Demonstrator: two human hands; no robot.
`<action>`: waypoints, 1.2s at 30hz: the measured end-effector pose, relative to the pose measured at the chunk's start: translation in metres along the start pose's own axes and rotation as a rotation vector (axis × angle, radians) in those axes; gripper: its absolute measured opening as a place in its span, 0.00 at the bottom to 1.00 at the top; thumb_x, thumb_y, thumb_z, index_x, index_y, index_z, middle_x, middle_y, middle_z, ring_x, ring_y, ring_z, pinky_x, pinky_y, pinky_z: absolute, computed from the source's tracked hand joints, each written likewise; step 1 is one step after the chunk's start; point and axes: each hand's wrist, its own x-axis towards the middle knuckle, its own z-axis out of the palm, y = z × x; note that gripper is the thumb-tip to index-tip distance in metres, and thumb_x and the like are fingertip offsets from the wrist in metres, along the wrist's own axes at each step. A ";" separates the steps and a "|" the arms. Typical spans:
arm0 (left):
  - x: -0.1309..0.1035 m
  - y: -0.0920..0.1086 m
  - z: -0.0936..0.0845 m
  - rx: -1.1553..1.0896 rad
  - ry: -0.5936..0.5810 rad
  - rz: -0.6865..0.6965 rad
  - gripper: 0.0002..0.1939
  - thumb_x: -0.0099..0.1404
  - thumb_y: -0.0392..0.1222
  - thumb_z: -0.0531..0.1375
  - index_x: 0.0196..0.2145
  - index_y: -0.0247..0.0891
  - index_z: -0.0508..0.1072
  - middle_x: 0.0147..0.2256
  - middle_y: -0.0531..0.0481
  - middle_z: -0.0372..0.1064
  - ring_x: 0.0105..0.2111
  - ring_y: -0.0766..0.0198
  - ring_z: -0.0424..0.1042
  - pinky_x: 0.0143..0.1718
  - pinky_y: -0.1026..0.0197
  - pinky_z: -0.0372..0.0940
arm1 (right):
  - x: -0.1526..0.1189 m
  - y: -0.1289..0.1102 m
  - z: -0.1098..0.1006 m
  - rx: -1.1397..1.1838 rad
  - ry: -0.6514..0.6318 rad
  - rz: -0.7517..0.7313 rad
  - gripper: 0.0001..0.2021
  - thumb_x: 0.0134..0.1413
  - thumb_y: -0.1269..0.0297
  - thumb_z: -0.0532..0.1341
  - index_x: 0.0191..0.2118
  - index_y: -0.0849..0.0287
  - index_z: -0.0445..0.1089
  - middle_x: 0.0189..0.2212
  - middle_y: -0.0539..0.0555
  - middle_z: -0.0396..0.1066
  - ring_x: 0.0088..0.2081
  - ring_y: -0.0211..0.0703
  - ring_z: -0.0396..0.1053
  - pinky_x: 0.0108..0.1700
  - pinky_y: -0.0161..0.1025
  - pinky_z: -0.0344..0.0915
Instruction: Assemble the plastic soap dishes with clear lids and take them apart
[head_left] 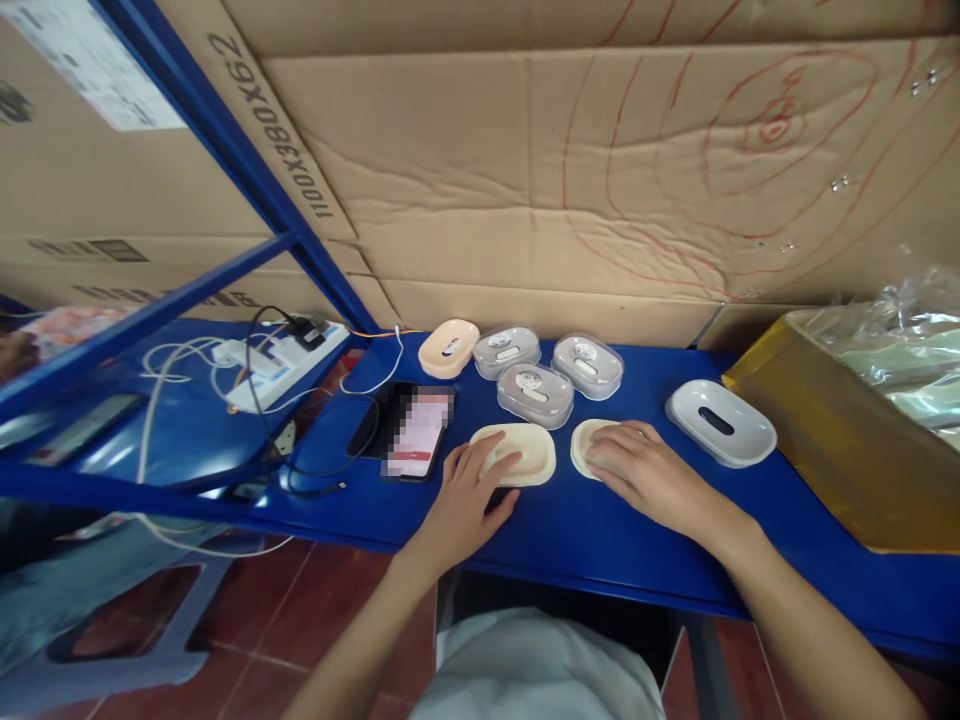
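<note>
Two cream oval soap dish pieces lie side by side on the blue tabletop (555, 530). My left hand (472, 490) is over the left cream soap dish (534, 455), its fingers spread and touching the hollow while the thumb stays outside the near rim. Curled over the right cream soap dish (581, 440), my right hand (645, 470) grips it and hides most of it. Behind them are several lidded grey soap boxes (536, 395) with clear covers. A peach soap dish (442, 355) sits at the back left, and a white soap dish (724, 425) with a dark slot is to the right.
A phone (420, 435) with its screen lit lies left of my left hand. Farther left are a power strip (289, 365) and tangled cables. At right stands an open carton (832, 450) holding plastic-wrapped items. Cardboard (487, 130) backs the table.
</note>
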 end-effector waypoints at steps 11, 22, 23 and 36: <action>0.129 -0.096 -0.062 0.203 0.036 -0.431 0.36 0.72 0.51 0.66 0.71 0.35 0.63 0.69 0.26 0.62 0.70 0.31 0.63 0.68 0.32 0.60 | 0.000 0.007 0.002 -0.088 0.059 0.057 0.10 0.77 0.67 0.52 0.45 0.56 0.70 0.50 0.60 0.77 0.52 0.53 0.76 0.57 0.53 0.67; 0.160 -0.131 -0.064 0.102 0.000 -0.677 0.38 0.69 0.60 0.66 0.67 0.35 0.66 0.63 0.30 0.72 0.64 0.37 0.73 0.63 0.44 0.67 | -0.018 0.038 0.016 -0.067 -0.105 0.299 0.26 0.78 0.53 0.54 0.73 0.58 0.63 0.72 0.70 0.65 0.73 0.66 0.64 0.69 0.66 0.65; 0.154 -0.124 -0.070 0.086 0.029 -0.671 0.37 0.71 0.61 0.63 0.67 0.35 0.65 0.63 0.30 0.72 0.64 0.38 0.73 0.62 0.44 0.68 | -0.018 0.037 0.017 -0.039 -0.119 0.297 0.27 0.78 0.53 0.55 0.73 0.57 0.63 0.71 0.69 0.66 0.72 0.65 0.64 0.69 0.65 0.66; 0.058 0.071 -0.017 -0.483 -0.222 0.220 0.24 0.71 0.42 0.66 0.61 0.42 0.67 0.71 0.35 0.62 0.75 0.46 0.59 0.72 0.43 0.63 | -0.096 0.006 -0.013 0.259 0.442 0.537 0.20 0.79 0.54 0.54 0.69 0.45 0.69 0.71 0.56 0.69 0.72 0.53 0.66 0.74 0.58 0.62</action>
